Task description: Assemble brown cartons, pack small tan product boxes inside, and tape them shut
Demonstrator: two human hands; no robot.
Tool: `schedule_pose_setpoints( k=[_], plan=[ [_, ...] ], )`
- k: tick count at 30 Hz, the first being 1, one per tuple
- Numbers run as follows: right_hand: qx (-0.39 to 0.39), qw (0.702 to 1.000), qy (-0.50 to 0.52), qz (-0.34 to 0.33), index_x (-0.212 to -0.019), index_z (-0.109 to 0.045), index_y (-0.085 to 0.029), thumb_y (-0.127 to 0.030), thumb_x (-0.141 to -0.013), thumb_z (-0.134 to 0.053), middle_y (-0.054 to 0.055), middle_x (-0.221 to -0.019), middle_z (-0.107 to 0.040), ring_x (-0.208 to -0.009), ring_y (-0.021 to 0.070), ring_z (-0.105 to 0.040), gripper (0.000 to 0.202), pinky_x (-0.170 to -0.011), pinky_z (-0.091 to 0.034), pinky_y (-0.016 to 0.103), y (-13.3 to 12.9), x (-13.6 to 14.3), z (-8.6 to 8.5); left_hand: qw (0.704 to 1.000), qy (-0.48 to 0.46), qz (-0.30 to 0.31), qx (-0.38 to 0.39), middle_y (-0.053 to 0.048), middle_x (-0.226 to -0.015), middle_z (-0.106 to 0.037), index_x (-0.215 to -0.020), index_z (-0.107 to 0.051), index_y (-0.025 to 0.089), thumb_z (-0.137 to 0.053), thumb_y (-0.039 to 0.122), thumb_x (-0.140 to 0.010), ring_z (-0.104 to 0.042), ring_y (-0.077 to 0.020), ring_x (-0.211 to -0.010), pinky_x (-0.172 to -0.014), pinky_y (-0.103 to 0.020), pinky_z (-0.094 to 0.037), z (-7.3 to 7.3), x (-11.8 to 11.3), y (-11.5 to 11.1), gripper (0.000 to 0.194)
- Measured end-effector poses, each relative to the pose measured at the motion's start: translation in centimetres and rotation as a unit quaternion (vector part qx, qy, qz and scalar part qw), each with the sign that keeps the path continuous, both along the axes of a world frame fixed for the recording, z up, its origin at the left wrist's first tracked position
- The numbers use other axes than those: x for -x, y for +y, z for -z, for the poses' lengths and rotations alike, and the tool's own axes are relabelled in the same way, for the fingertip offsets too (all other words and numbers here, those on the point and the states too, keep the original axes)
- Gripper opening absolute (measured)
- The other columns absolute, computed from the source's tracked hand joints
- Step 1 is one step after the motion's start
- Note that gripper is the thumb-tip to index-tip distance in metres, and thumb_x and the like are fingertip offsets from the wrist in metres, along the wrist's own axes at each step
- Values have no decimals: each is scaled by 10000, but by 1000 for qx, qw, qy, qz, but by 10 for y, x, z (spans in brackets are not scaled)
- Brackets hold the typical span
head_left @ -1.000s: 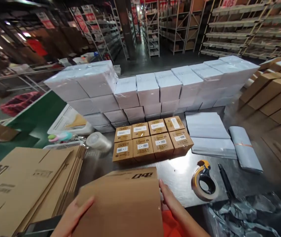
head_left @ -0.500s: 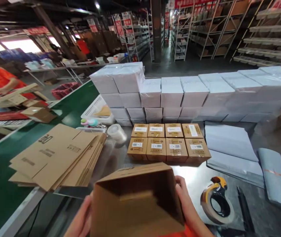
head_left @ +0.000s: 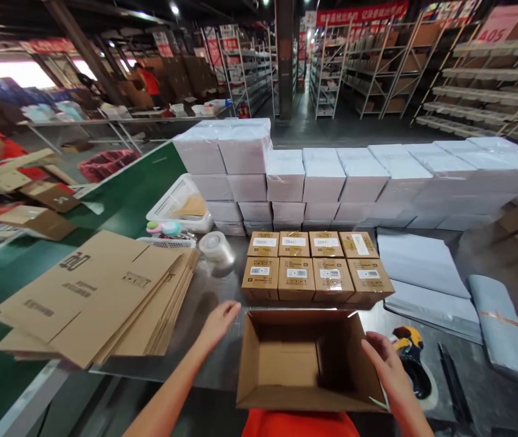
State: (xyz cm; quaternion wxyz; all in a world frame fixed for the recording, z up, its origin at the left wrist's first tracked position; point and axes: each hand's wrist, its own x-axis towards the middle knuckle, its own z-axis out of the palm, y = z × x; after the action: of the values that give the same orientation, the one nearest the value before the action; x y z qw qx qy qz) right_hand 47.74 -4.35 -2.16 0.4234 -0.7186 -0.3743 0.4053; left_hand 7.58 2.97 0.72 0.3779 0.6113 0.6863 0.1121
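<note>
An open, empty cardboard box (head_left: 286, 370) stands upright on the steel table right in front of me. My left hand (head_left: 219, 321) hovers just left of its far corner, fingers spread, holding nothing. My right hand (head_left: 384, 361) rests against the box's right wall with the fingers apart. Just beyond the box sit several small labelled brown cartons (head_left: 316, 267) in two rows.
A stack of flat cardboard blanks (head_left: 99, 297) lies at the left. A tape dispenser (head_left: 411, 364) is by my right hand. White wrapped boxes (head_left: 332, 176) form a wall at the back. Grey mailer bags (head_left: 423, 267) lie right. A green conveyor (head_left: 117, 200) runs left; a person in orange works far left.
The box was tipped toward me between both hands; now it stands upright on the table, open side up, and my hands have come off to its sides.
</note>
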Motion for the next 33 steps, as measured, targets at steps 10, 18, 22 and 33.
schedule_pose_setpoints(
  k=[10,18,22,33],
  plan=[
    [1,993,-82,88,-1039,-598,-202,-679,-577,-678,151,-1206,-588,-1183,357,-561,668,-1004,-478,487,-21,15,-35,930,179,300,-112,-241,-1638,53,-1562,-98,131,-865,560,-458,124,-429,-1497,-1125,-660,154,30,-46,138,1412],
    [-78,951,-288,-77,-1027,-611,-222,-588,-794,-539,113,-1109,-627,-1089,323,-596,440,-924,-505,511,33,54,-76,922,230,303,-78,-191,-1652,28,-1572,-85,220,-762,551,-576,77,-464,-1493,-1112,-726,88,52,-20,111,1250],
    [-140,856,-450,-211,-1090,-597,-194,-427,-857,-509,160,-1171,-594,-1119,351,-570,341,-968,-450,573,114,104,-104,933,242,257,-71,-218,-1628,-193,-1549,-235,220,-757,373,-532,-119,-457,-1493,-1152,-687,18,45,19,73,1154],
    [-4,674,-524,-521,-1533,-271,-125,-409,-365,-942,301,-1609,-76,-1485,468,-2,1376,-1164,-15,644,338,262,-22,968,187,159,-43,-193,-1641,-130,-1556,-153,157,-736,530,-538,-59,-430,-1506,-1173,-657,102,78,73,28,1230]
  ],
)
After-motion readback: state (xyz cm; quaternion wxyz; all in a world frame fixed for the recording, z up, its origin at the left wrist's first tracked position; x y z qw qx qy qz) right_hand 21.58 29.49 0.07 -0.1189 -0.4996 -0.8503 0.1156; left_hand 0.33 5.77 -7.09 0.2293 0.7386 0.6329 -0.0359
